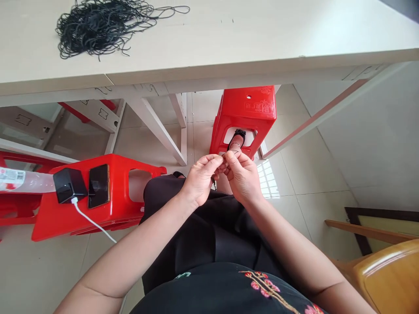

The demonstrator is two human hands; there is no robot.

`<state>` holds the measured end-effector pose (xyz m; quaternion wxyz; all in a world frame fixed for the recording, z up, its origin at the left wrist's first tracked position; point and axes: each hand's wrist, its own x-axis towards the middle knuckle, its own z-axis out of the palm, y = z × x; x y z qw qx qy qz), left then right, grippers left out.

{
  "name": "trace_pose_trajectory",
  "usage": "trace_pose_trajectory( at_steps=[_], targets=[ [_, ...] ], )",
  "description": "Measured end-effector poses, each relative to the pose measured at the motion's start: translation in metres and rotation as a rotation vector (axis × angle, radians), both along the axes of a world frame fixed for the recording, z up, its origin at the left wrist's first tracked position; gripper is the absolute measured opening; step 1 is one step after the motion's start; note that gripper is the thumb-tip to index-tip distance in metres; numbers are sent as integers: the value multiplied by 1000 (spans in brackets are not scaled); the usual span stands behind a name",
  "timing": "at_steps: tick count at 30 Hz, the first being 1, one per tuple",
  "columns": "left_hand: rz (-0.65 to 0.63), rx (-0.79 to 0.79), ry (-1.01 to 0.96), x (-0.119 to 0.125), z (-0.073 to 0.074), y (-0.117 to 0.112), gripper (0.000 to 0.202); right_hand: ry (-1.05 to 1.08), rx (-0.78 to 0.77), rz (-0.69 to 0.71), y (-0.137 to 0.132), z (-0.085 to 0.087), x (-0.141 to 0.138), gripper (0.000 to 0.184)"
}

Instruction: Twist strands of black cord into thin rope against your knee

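My left hand point(203, 176) and my right hand point(241, 174) meet above my lap, thumbs and fingertips pinched close together. A short bit of thin black cord point(215, 185) shows below the left fingers, and a fine dark strand rises by the right thumb. Most of the cord is covered by the fingers, so its exact form cannot be made out. On the white table point(229, 43) beyond lies a tangled heap of black cords point(94, 28), with a loop trailing to the right.
A red plastic stool point(248, 102) under the table supports my foot. At left, another red stool point(119, 187) bears a phone point(98, 186), a black box-shaped device point(69, 185) with a white cable point(94, 223), and a clear bottle point(36, 181). A wooden chair point(389, 274) stands at lower right.
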<state>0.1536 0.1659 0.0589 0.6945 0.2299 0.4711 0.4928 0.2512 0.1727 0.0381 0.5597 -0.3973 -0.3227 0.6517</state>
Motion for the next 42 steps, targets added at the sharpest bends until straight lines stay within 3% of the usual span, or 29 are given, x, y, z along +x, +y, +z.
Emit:
trace_pose_trajectory(
  at_steps=[6, 14, 18, 24, 27, 31, 36, 42],
  targets=[
    [63, -47, -173, -6, 18, -3, 16, 35, 69, -40, -9, 16, -4, 25],
    [158, 49, -65, 4, 27, -2, 17, 399, 82, -89, -10, 27, -5, 15],
    [218, 132, 79, 6, 25, 1, 19, 434, 87, -56, -7, 32, -6, 18],
    [218, 539, 498, -3, 13, 3, 21, 395, 70, 64, -2, 45, -3, 34],
    [214, 607, 677, -10, 12, 1, 20, 331, 32, 139, -1, 50, -3, 38],
    [143, 619, 708, -14, 16, -2, 19, 209, -47, 239, 1, 51, -1, 39],
    [19, 562, 591, -14, 25, -3, 23, 142, -37, 329, 3, 46, 3, 20],
    [-107, 317, 323, -10, 29, -10, 25, 45, 17, 137, 7, 48, 7, 25]
  ],
)
